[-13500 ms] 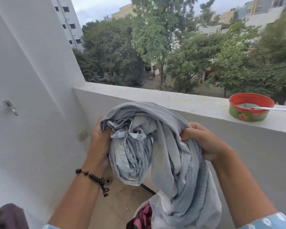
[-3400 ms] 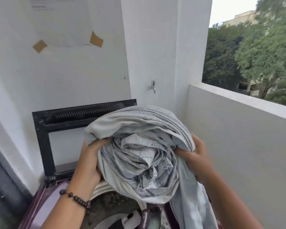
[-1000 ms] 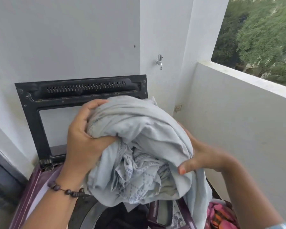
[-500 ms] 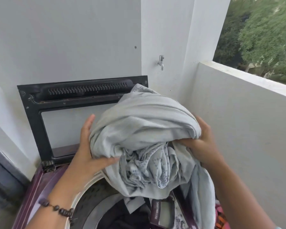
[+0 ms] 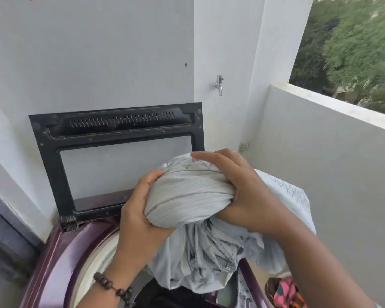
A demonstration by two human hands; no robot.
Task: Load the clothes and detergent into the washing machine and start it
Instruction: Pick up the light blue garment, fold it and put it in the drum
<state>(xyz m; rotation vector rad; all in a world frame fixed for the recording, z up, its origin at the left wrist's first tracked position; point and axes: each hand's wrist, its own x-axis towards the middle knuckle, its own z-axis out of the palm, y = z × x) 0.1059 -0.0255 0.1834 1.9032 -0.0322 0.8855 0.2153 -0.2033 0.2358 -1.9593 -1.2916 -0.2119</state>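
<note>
A bundled pale grey patterned cloth [image 5: 187,196] hangs over the open top of a purple top-loading washing machine [image 5: 60,247]. My left hand [image 5: 140,210] grips the bundle from the left and below. My right hand [image 5: 242,192] lies over its top and right side, fingers curled round the fabric. Loose folds of the cloth [image 5: 209,258] trail down into the drum opening, where dark clothes [image 5: 165,296] lie. The machine's black-framed lid [image 5: 120,138] stands upright against the wall.
A metal tap [image 5: 218,84] juts from the white wall behind the machine. A low balcony wall [image 5: 333,112] runs along the right, with trees beyond. A pink and orange garment [image 5: 285,292] lies at the lower right beside the machine.
The bundle has dropped lower toward the drum. My right hand has shifted from the side of the cloth to over its top, and my left hand now cups it from underneath.
</note>
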